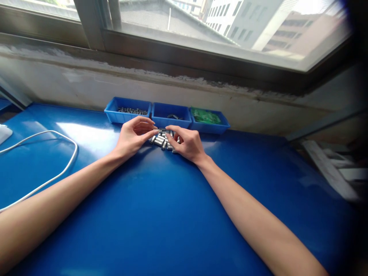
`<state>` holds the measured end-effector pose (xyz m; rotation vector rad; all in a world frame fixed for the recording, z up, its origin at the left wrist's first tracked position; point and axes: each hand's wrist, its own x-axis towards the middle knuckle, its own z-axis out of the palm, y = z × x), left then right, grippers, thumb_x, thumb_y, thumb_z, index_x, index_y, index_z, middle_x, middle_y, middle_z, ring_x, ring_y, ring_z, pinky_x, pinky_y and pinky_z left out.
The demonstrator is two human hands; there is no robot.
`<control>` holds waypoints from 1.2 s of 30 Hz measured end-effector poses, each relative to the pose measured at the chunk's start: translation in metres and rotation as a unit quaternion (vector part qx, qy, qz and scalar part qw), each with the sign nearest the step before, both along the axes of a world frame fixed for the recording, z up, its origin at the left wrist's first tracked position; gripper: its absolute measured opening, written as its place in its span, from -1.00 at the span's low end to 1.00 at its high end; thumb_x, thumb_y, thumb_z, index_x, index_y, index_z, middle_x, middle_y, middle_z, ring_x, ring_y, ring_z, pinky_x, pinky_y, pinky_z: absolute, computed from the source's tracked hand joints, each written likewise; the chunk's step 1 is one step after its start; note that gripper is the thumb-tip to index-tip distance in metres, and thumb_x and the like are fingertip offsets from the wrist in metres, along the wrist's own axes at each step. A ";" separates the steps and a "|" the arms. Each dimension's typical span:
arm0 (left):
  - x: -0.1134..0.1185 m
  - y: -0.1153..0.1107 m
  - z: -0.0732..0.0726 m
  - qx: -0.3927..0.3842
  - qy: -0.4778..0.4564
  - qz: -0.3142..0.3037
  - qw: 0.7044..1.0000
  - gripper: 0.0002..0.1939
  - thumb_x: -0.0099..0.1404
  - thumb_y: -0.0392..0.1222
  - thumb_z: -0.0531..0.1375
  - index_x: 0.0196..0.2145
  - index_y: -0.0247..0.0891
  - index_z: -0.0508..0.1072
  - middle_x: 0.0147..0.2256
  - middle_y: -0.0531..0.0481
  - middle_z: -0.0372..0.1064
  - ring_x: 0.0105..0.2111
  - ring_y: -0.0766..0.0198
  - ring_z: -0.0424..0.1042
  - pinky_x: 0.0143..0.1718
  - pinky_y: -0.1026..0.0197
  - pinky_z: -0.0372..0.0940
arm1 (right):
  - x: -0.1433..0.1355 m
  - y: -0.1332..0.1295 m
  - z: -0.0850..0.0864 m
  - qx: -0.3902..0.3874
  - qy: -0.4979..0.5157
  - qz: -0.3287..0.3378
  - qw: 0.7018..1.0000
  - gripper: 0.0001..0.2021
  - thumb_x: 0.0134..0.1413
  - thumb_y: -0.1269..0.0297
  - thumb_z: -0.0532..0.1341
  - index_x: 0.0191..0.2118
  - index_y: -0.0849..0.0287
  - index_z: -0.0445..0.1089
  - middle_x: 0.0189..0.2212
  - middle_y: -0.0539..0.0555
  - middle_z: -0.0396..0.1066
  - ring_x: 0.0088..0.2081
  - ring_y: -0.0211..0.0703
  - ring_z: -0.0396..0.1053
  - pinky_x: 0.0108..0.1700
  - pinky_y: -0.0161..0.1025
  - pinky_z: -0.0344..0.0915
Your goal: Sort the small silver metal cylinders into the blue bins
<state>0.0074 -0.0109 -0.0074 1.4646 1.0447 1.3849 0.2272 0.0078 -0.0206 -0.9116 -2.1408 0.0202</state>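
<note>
A small pile of short silver metal pieces (160,140) with dark parts lies on the blue table, between my two hands. At the pile's left edge is my left hand (132,133), its thumb and fingertips brought close together; whatever sits between the tips is too small to name. My right hand (188,142) rests at the pile's right side. Its thumb and index finger stand apart above the pieces, the other fingers bent, and it partly hides the pile.
Behind the pile stand three blue bins: a left bin (113,115) with small dark metal parts, a middle bin (161,121) with a few pieces, and a right bin (211,127) with green items. A white cable (73,153) curves across the left. A wall and window rise behind.
</note>
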 end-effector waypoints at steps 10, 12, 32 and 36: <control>0.003 -0.001 0.002 -0.004 0.003 -0.005 1.000 -0.46 -0.05 0.17 0.55 -0.31 -0.30 0.54 -0.29 -0.11 0.61 -0.27 0.15 0.59 -0.13 0.15 0.50 | 0.001 0.000 -0.003 0.036 -0.020 0.011 0.999 -0.76 0.33 0.19 0.21 -0.03 0.13 0.57 -0.45 0.00 0.57 -0.47 -0.26 0.45 -0.31 -0.32 0.32; 0.003 -0.001 0.002 -0.003 0.011 0.003 1.000 -0.45 -0.04 0.20 0.53 -0.32 -0.30 0.54 -0.31 -0.10 0.60 -0.29 0.16 0.58 -0.16 0.17 0.49 | 0.000 -0.002 -0.001 0.034 -0.034 0.012 0.999 -0.74 0.32 0.19 0.21 0.00 0.13 0.56 -0.45 0.00 0.57 -0.45 -0.24 0.47 -0.28 -0.30 0.35; 0.001 -0.001 0.002 0.014 0.080 -0.012 0.997 -0.56 0.17 0.22 0.42 -0.38 -0.27 0.59 -0.44 -0.03 0.55 -0.45 0.26 0.47 -0.38 0.28 0.36 | -0.002 -0.004 0.001 0.113 -0.091 0.018 0.989 -0.72 0.44 0.18 0.15 0.00 0.17 0.57 -0.32 0.06 0.65 -0.43 -0.26 0.50 -0.30 -0.26 0.28; 0.003 -0.004 0.004 0.035 0.100 0.005 0.994 -0.56 0.35 0.21 0.28 -0.37 -0.27 0.58 -0.41 -0.05 0.55 -0.41 0.26 0.47 -0.32 0.28 0.36 | -0.002 -0.005 0.002 0.097 -0.067 0.004 0.993 -0.72 0.44 0.19 0.15 -0.01 0.17 0.57 -0.30 0.08 0.66 -0.40 -0.24 0.53 -0.28 -0.25 0.31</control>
